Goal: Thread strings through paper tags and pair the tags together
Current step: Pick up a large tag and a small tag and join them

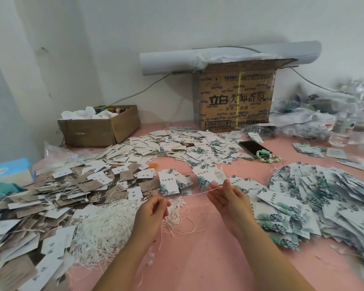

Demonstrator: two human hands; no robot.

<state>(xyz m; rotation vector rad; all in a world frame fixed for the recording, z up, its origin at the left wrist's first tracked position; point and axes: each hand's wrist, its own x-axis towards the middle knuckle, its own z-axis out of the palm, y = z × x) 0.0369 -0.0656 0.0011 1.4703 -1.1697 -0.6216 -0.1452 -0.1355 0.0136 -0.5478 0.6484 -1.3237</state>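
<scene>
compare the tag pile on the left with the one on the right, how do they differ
Colour: the left pile mixes brown and white tags; the right pile is white tags with green leaf prints. Neighbours: a heap of loose strings lies against the left pile, no such heap by the right pile. Both lie scattered on the pink table.

One white string stretched straight over the surface's front middle; loose strings heaped just left; leaf tags piled right, brown tags left.

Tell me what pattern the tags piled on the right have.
The tags show green leaves on white; head view.
</scene>
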